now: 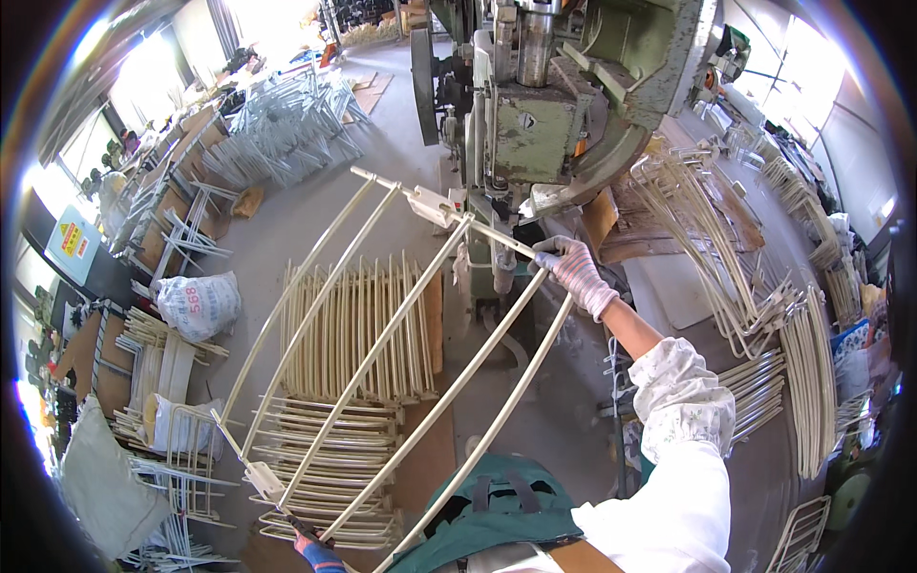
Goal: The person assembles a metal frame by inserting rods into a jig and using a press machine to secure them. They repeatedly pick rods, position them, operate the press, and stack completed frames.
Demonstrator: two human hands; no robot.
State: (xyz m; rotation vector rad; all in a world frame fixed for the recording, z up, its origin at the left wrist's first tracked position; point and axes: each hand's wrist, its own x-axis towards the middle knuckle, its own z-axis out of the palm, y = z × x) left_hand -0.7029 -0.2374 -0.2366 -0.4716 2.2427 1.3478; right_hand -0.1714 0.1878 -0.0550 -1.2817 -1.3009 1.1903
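A cream-painted metal tube frame [498, 330] with several long parallel bars slants across the view in front of me. My right hand [575, 271], in a striped glove, is closed round its upper right end, close to the green press machine [537, 143]. A pale bracket [432, 205] on the frame's far crossbar lies against or just before the press's working area; contact cannot be made out. At the lower edge my left hand [317, 552] grips the near crossbar, beside a second bracket [266, 481]. Only part of that gloved hand shows.
Beneath the held frame lie stacked cream tube frames [358, 329]. More bent cream tubes [807, 382] are piled at the right. A heap of grey metal parts [282, 124] is at the far left, with a white sack [199, 306] nearer.
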